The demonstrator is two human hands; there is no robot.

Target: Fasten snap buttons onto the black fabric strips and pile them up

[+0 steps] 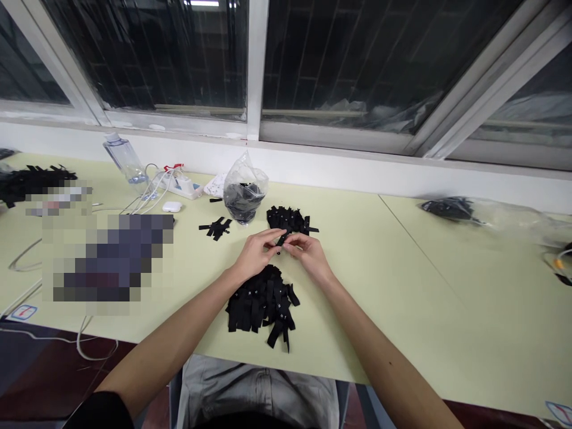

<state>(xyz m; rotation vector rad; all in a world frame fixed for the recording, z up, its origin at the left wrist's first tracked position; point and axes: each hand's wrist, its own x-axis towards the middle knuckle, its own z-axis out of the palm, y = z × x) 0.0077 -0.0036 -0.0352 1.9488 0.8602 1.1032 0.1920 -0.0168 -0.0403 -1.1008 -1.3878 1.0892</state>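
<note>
**Hands meet over black strips**

Head view: the left hand [255, 253] and right hand [308, 251] meet, both pinching one small black strip [282, 239] above the tabletop [402, 268], between the near pile [263, 304] and far pile [288, 219].

We see a smooth, matt table [402, 268] in pale yellow-green, and on it the near pile of strips [261, 307] looks like black woven cloth, dull and soft, with tiny white marks. The small black strip [282, 240] between the bare left hand [254, 253] and right hand [310, 253] seems to be the same matt cloth, and so does the far pile [288, 219]. We also notice a glossy, crinkled clear plastic bag [244, 189], a clear plastic bottle [125, 158], a shiny white plastic earbud case [172, 207] and the window frame [257, 71] in smooth, white-painted metal.
</note>
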